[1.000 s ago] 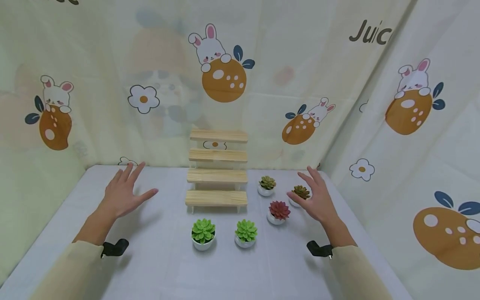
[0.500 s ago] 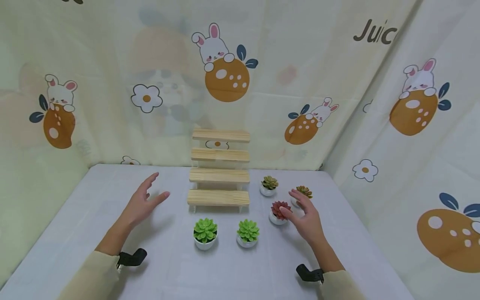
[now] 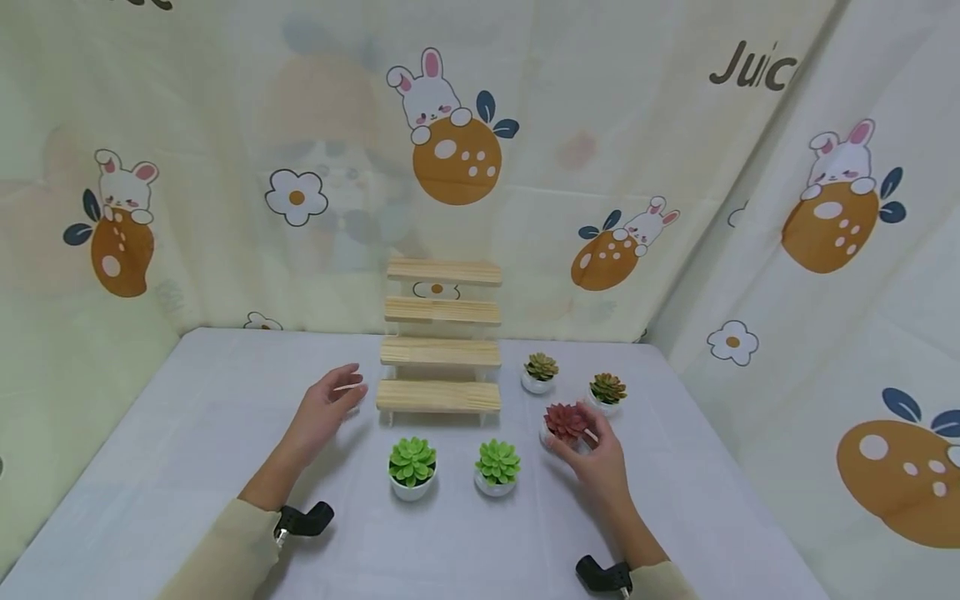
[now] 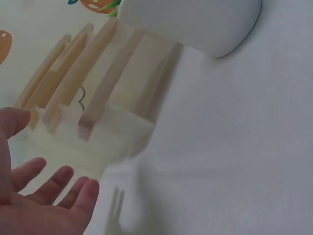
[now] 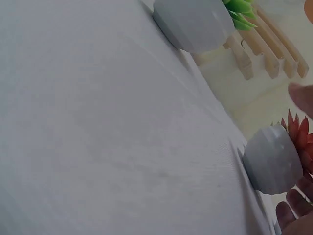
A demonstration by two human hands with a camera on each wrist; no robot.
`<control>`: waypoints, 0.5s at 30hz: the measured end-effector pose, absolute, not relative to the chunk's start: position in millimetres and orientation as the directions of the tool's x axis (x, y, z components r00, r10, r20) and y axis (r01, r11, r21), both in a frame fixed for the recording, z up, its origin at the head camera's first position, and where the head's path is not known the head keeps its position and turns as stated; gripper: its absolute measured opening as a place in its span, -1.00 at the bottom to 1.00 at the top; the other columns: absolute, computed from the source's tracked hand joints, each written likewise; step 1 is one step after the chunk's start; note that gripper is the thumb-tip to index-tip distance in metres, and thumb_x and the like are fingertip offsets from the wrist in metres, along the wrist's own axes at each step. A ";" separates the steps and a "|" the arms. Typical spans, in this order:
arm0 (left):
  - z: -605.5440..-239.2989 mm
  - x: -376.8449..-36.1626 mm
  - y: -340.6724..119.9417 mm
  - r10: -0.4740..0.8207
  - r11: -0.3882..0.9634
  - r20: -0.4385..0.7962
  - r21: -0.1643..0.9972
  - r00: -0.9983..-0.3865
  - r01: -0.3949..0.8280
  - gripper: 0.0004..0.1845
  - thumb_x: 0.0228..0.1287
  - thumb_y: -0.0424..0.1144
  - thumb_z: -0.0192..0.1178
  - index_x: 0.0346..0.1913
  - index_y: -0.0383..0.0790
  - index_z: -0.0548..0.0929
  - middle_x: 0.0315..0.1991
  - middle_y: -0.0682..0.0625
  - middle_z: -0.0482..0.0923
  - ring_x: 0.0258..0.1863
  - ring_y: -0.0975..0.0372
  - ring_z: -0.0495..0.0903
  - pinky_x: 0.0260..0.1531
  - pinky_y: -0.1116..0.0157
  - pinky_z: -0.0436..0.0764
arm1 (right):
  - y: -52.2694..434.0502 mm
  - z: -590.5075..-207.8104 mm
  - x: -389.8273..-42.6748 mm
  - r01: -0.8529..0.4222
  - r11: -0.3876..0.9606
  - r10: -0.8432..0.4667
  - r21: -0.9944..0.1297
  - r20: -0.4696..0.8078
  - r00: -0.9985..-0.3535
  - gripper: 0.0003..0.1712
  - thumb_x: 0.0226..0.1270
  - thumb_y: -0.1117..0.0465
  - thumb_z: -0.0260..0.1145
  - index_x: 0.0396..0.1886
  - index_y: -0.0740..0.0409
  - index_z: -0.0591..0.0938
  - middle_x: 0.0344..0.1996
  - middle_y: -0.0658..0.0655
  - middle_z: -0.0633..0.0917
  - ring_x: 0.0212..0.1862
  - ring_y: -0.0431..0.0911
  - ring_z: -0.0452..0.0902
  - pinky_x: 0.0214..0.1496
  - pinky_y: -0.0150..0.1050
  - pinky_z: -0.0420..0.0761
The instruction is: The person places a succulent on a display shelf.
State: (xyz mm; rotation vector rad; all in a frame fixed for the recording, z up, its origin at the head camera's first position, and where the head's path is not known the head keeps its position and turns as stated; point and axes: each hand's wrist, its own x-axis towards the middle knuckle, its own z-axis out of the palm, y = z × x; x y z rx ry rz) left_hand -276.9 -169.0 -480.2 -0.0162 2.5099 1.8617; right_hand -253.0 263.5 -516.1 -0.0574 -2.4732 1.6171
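Note:
A red succulent (image 3: 565,422) in a small white pot (image 5: 273,159) stands on the table. My right hand (image 3: 600,462) is around its right side. In the right wrist view the thumb (image 5: 302,98) is apart from the pot, and the fingertips (image 5: 286,213) lie close beside it. My left hand (image 3: 318,417) hovers left of the lowest step of a tiered wooden stand (image 3: 438,396), fingers relaxed and holding nothing. Two bright green succulents, a left one (image 3: 412,467) and a right one (image 3: 497,467), stand in white pots before the stand.
Behind the red plant are an olive-green succulent (image 3: 540,371) and a brownish-green succulent (image 3: 606,392), both potted. A white cloth covers the table (image 3: 450,550). A printed curtain (image 3: 337,275) hangs right behind the stand and along both sides.
My right hand has come down and left from near the brownish-green succulent to the red one, its fingers closing in. My left hand has moved right and toward me, nearer the stand.

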 end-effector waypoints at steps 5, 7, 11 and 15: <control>-484.5 -283.6 -158.4 0.012 0.241 -0.027 0.970 -1.000 -0.024 -0.37 0.53 -0.18 0.18 0.54 -0.26 0.28 0.37 -0.30 0.44 0.29 -0.08 0.56 0.25 0.10 0.65 | 262.4 -518.3 -251.8 -0.025 0.347 0.141 -0.938 0.078 -0.987 0.14 0.06 0.03 0.67 0.58 0.03 0.24 0.40 0.12 0.45 0.41 0.01 0.41 0.29 -0.46 0.53; -486.3 -285.5 -156.4 0.016 0.231 -0.027 0.973 -1.000 -0.022 -0.37 0.50 -0.22 0.20 0.53 -0.28 0.29 0.34 -0.30 0.48 0.27 -0.06 0.58 0.19 0.17 0.69 | 262.1 -518.2 -251.9 -0.017 0.342 0.139 -0.939 0.069 -0.988 0.15 0.06 0.04 0.67 0.58 0.02 0.23 0.41 0.15 0.46 0.39 0.01 0.44 0.25 -0.47 0.55; -489.5 -288.8 -153.7 0.028 0.173 -0.022 0.985 -0.999 -0.016 -0.39 0.46 -0.32 0.21 0.49 -0.36 0.34 0.31 -0.34 0.50 0.24 -0.03 0.61 0.08 0.31 0.72 | 262.6 -518.7 -253.6 0.001 0.332 0.137 -0.943 0.048 -0.989 0.15 0.08 0.08 0.66 0.60 0.01 0.19 0.38 0.18 0.52 0.28 -0.04 0.52 0.13 -0.52 0.59; -492.4 -291.9 -152.1 0.037 0.143 -0.039 0.989 -0.999 -0.034 -0.43 0.46 -0.35 0.21 0.46 -0.41 0.38 0.32 -0.36 0.48 0.19 0.03 0.63 0.03 0.36 0.73 | 264.4 -519.2 -256.6 0.007 0.342 0.144 -0.940 0.045 -0.989 0.16 0.10 0.13 0.65 0.61 0.03 0.17 0.34 0.16 0.57 0.21 -0.14 0.56 0.11 -0.58 0.58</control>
